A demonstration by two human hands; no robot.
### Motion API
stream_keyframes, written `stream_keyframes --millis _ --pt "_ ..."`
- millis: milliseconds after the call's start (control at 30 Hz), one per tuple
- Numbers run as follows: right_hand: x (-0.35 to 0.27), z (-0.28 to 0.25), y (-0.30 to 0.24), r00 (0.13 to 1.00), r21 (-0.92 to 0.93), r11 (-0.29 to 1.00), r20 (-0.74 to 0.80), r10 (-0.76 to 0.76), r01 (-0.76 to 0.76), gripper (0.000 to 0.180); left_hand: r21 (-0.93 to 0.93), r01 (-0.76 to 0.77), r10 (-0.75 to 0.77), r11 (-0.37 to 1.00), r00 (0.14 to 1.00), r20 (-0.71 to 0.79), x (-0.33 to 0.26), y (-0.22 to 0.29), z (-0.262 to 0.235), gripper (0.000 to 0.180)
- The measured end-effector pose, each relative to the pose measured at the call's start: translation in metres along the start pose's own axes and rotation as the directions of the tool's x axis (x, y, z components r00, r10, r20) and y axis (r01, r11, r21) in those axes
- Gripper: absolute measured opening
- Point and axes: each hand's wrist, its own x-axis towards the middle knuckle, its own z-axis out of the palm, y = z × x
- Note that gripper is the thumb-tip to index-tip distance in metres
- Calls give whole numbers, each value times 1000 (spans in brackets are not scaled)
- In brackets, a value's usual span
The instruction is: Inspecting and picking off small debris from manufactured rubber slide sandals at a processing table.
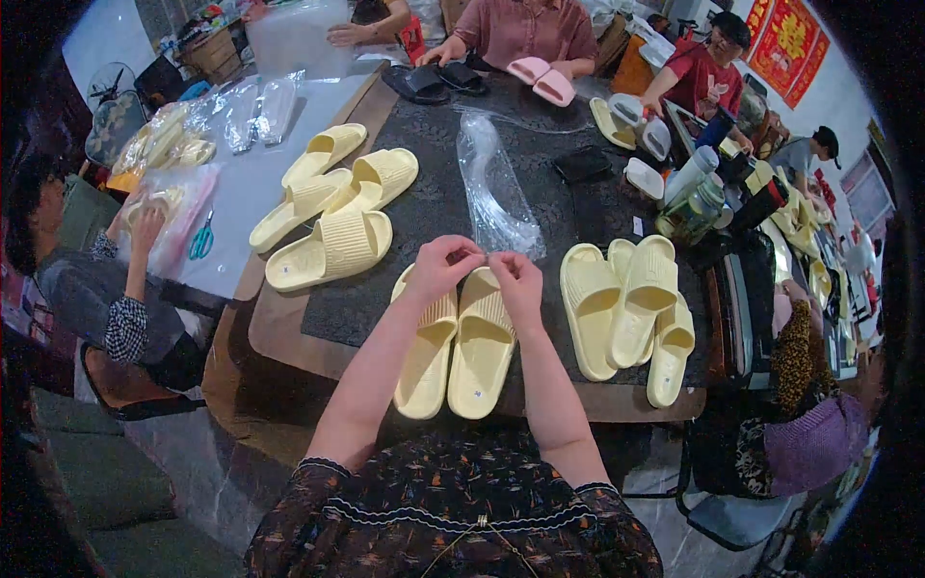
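Note:
In front of me a pair of pale yellow ribbed slippers (479,371) lies side by side, toes pointing away. My left hand (445,268) and my right hand (517,287) meet over the toe ends, fingertips pinched close together. What they pinch is too small to make out. Just beyond my fingers a crumpled clear plastic bag (496,188) lies on the dark cloth; whether my fingers touch it cannot be seen. More yellow slippers (332,249) are spread to the left, and another group of yellow slippers (644,289) overlaps to the right.
The table (279,332) has a brown edge under a dark patterned cloth. Co-workers sit around it; one handles pink slippers (541,81) at the far side. Bottles and a jar (692,210) stand at right. Bagged slippers (166,144) and teal scissors (201,238) lie on the left table.

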Motion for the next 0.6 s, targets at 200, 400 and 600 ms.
stream_keyframes --millis 200,400,600 --pt "-2 4 -6 997 -103 993 63 -51 57 14 -192 -28 20 981 999 -46 3 -14 -4 16" --pt "3 -2 3 1000 3 1000 21 -4 4 14 -146 -75 50 986 984 -170 2 -9 1 14" --pt "-12 11 -25 985 -271 949 -6 -172 164 13 -253 -117 34 960 951 -308 5 -17 0 12"
